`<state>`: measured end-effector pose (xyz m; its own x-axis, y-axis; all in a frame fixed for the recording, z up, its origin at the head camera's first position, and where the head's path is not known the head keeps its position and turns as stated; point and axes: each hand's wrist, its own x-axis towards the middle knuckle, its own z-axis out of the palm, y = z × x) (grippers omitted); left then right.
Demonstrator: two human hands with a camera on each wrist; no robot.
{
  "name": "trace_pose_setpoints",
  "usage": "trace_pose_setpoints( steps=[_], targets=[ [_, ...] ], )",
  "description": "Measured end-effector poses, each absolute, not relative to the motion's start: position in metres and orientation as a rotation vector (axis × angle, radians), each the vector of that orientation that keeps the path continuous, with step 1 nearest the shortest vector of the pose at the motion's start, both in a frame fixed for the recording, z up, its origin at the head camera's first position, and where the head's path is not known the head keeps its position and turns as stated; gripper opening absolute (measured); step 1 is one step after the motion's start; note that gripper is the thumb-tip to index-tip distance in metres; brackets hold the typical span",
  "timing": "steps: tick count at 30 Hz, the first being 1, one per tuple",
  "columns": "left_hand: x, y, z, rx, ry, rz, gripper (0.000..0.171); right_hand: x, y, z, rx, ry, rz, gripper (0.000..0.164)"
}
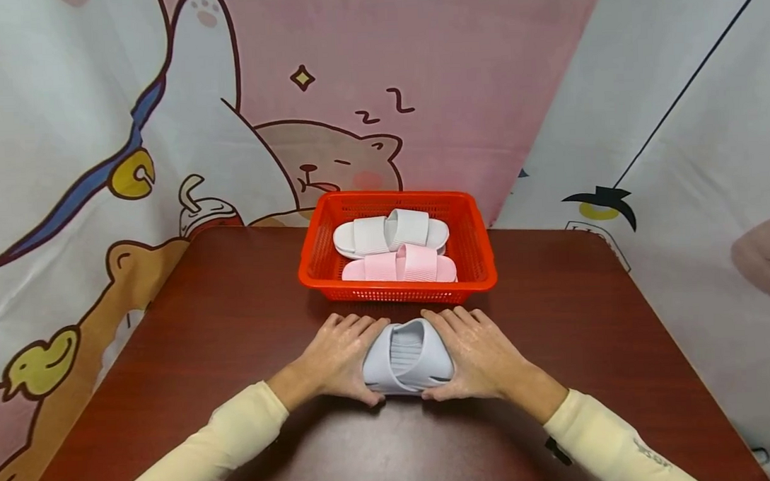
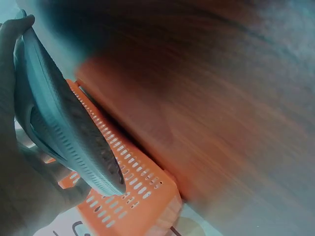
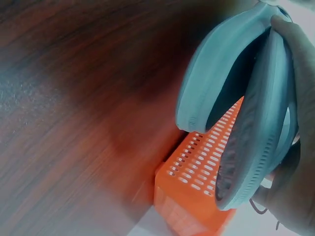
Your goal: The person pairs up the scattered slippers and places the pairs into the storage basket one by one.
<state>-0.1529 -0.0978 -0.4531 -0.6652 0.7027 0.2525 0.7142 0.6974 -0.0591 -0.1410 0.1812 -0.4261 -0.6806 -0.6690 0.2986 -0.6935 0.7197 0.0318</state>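
A pair of light grey-blue slippers (image 1: 427, 366) is between my two hands, in front of the basket and just above the tabletop. My left hand (image 1: 341, 355) grips the left side, thumb near me and fingers on the far side. On the right side, my right hand (image 1: 481, 350) holds on in the same way. The left wrist view shows a grey slipper (image 2: 64, 118) tilted on its edge in that hand. From the right wrist, the near slipper (image 3: 261, 142) is in my grasp, with the other slipper (image 3: 209, 69) angled beside it.
Beyond my hands stands a red perforated plastic basket (image 1: 399, 289) on the dark wooden table (image 1: 234, 309). Inside it lie white slippers (image 1: 410, 225) and, nearer to me, pink slippers (image 1: 418, 264). A cartoon-printed curtain (image 1: 469, 89) hangs behind the table.
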Motion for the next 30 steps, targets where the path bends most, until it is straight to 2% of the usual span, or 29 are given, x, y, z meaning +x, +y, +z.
trace_pose_setpoints(
  steps=[5,12,19,24,30],
  targets=[
    [-0.154,-0.099,-0.454,-1.111,-2.673,-0.053,0.118,-0.145,0.186,-0.422,1.111,-2.668,0.219,0.111],
    [-0.157,-0.097,-0.453,-1.119,-2.688,-0.038,0.118,-0.154,0.196,-0.406,1.129,-2.661,0.443,0.089],
    [-0.155,-0.097,-0.455,-1.119,-2.693,-0.051,0.120,-0.161,0.198,-0.403,1.141,-2.648,0.447,0.076],
    [-0.154,-0.097,-0.455,-1.125,-2.687,-0.071,0.120,-0.168,0.201,-0.399,1.114,-2.647,0.432,0.075],
    [-0.153,-0.099,-0.458,-1.123,-2.694,-0.089,0.121,-0.183,0.212,-0.394,0.936,-2.782,0.454,0.082]
  ],
)
